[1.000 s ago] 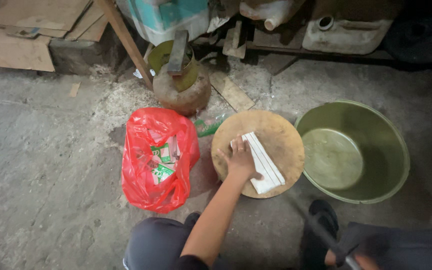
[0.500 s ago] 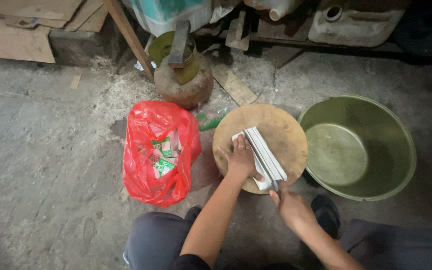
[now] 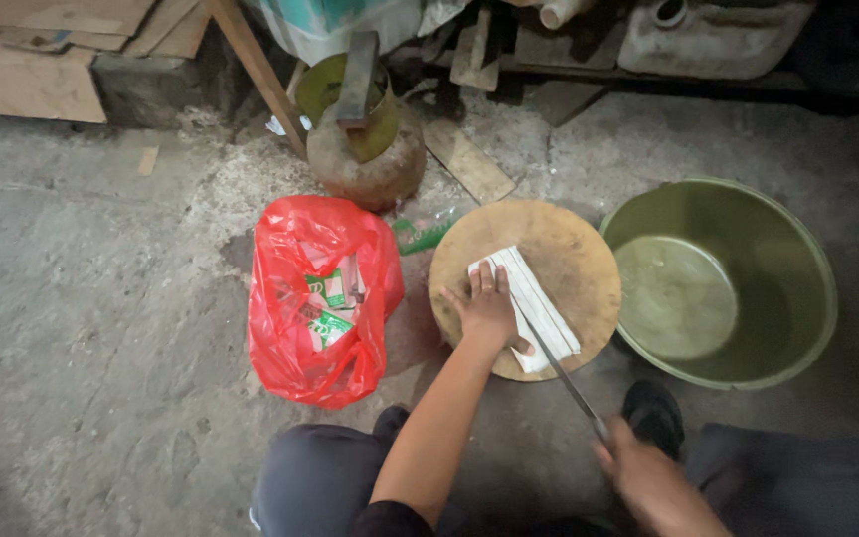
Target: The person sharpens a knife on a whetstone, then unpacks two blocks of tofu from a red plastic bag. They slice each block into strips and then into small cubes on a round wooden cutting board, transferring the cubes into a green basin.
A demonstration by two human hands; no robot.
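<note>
Fingers (image 3: 489, 283) of the left hand (image 3: 486, 310) lie flat and spread, pressing a white bundle of strips (image 3: 534, 303) onto the round wooden chopping board (image 3: 569, 254) on the concrete floor (image 3: 82, 328). Beside the board's right edge sits a wide green basin (image 3: 797, 259); at its left edge slumps a red plastic bag (image 3: 315, 298). The right hand (image 3: 643, 477) is closed around a knife (image 3: 554, 363), its blade laid across the strips' near end.
</note>
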